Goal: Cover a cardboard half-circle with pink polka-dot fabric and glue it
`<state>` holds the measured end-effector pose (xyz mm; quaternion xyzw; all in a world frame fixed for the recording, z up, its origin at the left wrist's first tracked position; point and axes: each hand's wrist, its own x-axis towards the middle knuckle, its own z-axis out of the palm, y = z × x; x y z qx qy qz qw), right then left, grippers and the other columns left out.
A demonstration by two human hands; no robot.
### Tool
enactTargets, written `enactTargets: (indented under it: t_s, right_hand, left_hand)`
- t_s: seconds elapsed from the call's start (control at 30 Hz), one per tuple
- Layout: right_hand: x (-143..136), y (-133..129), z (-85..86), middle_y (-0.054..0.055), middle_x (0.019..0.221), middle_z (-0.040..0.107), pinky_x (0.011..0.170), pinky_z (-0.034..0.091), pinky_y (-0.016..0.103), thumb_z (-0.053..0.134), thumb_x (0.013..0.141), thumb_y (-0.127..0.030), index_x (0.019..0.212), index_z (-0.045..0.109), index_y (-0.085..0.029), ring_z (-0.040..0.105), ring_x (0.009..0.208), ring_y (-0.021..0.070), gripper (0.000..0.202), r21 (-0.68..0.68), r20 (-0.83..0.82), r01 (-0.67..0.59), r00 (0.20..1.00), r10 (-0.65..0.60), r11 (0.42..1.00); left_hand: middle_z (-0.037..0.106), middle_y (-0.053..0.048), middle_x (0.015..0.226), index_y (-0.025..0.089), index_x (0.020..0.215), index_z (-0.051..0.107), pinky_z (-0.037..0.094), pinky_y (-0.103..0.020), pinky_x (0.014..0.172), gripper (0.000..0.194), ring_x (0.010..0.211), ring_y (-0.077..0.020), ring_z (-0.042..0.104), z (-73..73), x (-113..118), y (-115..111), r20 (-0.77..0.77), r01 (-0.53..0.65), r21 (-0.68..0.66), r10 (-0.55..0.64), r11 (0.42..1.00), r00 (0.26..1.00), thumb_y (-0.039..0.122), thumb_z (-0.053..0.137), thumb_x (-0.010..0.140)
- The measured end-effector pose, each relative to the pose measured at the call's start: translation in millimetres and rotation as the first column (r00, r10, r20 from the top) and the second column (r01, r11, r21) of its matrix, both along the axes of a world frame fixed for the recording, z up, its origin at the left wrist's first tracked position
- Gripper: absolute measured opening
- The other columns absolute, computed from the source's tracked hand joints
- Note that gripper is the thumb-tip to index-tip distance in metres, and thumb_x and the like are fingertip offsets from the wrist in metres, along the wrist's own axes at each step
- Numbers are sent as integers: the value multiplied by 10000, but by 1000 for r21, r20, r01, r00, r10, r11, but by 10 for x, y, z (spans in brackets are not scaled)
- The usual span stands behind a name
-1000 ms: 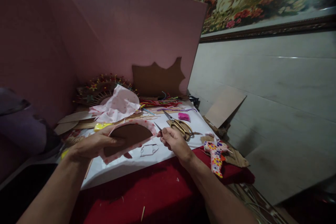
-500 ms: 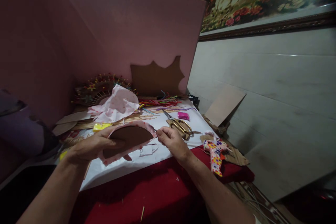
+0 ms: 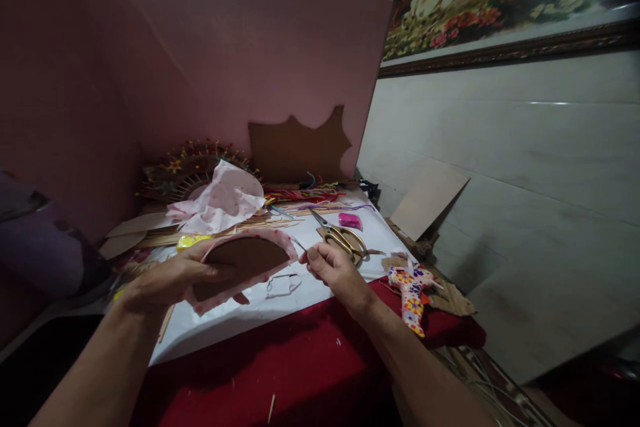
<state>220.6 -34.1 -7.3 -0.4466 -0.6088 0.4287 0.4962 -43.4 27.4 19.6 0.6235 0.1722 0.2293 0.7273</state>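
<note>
A curved brown cardboard piece (image 3: 250,257) with pink patterned fabric folded round its edge is held up over the white table cover. My left hand (image 3: 175,273) grips its left end, thumb on the brown face and fingers underneath. My right hand (image 3: 327,267) pinches a thin pointed tool (image 3: 299,243), perhaps a needle or tweezers, beside the piece's right end. Gold-handled scissors (image 3: 345,237) lie open just beyond my right hand. Behind the piece rests crumpled pink-dotted fabric (image 3: 225,200).
Thin wooden sticks, coloured pipe cleaners (image 3: 310,195), a pink packet (image 3: 350,221) and a yellow packet (image 3: 193,241) lie on the table. A flowered fabric shape (image 3: 413,297) sits at the right edge. Jagged cardboard (image 3: 300,150) leans at the back.
My right hand has shifted slightly right and down, away from the piece's right end, and more of the thin tool shows. The held piece has barely moved.
</note>
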Motion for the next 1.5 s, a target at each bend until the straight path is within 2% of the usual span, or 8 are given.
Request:
enactTargets:
  t_s: [0.13, 0.27, 0.53, 0.77, 0.9, 1.1, 1.3, 1.5]
  right_hand:
    - [-9, -9, 11, -26, 615, 415, 548, 289, 260, 460, 815, -624, 748, 559, -164, 355, 578, 115, 475, 68, 91, 2, 996, -8, 998]
    - [-43, 6, 60, -30, 603, 401, 541, 282, 255, 458, 811, -624, 695, 516, -182, 347, 576, 116, 461, 92, 99, 32, 994, -42, 995]
    - [-68, 43, 76, -37, 573, 383, 516, 268, 247, 492, 826, -548, 712, 560, -180, 341, 559, 115, 391, 74, 97, 41, 994, -48, 996]
    - [-86, 39, 67, -35, 583, 395, 511, 258, 249, 512, 815, -465, 706, 552, -171, 317, 550, 108, 316, 33, 29, 75, 997, -76, 997]
    - [-88, 31, 62, -39, 573, 374, 506, 254, 252, 507, 807, -507, 706, 534, -178, 310, 546, 112, 345, 37, 30, 72, 997, -73, 997]
    - [-102, 23, 76, -38, 562, 371, 511, 268, 252, 476, 802, -604, 675, 512, -191, 331, 552, 120, 434, 46, 71, 50, 996, -54, 998]
    - [-117, 38, 96, -39, 579, 373, 517, 265, 249, 487, 810, -582, 696, 534, -186, 328, 557, 116, 414, 55, 58, 53, 997, -56, 997]
    - [-98, 32, 79, -39, 561, 362, 513, 257, 252, 498, 803, -571, 665, 522, -189, 326, 557, 118, 406, 59, 50, 81, 995, -84, 995]
  left_hand:
    - [626, -171, 1196, 179, 1351, 448, 540, -546, 751, 633, 951, -322, 631, -16, -3, 15, 18, 3, -8, -3, 1000, 1000, 113, 620, 746]
    - [676, -158, 1087, 165, 1338, 464, 544, -538, 737, 633, 890, -313, 650, -27, 13, 14, 0, 0, -25, 0, 1000, 1000, 149, 648, 733]
    - [677, -153, 1094, 177, 1328, 484, 563, -475, 721, 618, 843, -290, 663, 4, 36, -30, -41, -23, -3, 23, 1000, 999, 150, 637, 730]
    - [661, -167, 1123, 171, 1352, 451, 553, -478, 738, 650, 902, -315, 643, 36, 48, -36, -44, -7, 7, 7, 1000, 999, 185, 637, 730]
    - [677, -154, 1081, 166, 1351, 443, 548, -494, 739, 658, 900, -316, 644, 13, 33, -37, -51, -32, -8, 31, 999, 998, 154, 628, 720]
    - [679, -155, 1077, 160, 1331, 468, 556, -457, 725, 650, 849, -301, 657, 11, 33, -27, -59, -17, 0, 17, 1000, 998, 173, 652, 707]
    - [691, -136, 1043, 175, 1300, 514, 558, -462, 715, 579, 844, -304, 660, 46, 55, -41, -80, -21, 15, 22, 1000, 997, 181, 638, 734]
    - [656, -167, 1120, 161, 1353, 454, 552, -478, 735, 645, 888, -304, 643, 24, 37, -37, -57, -38, -4, 38, 999, 998, 154, 626, 732]
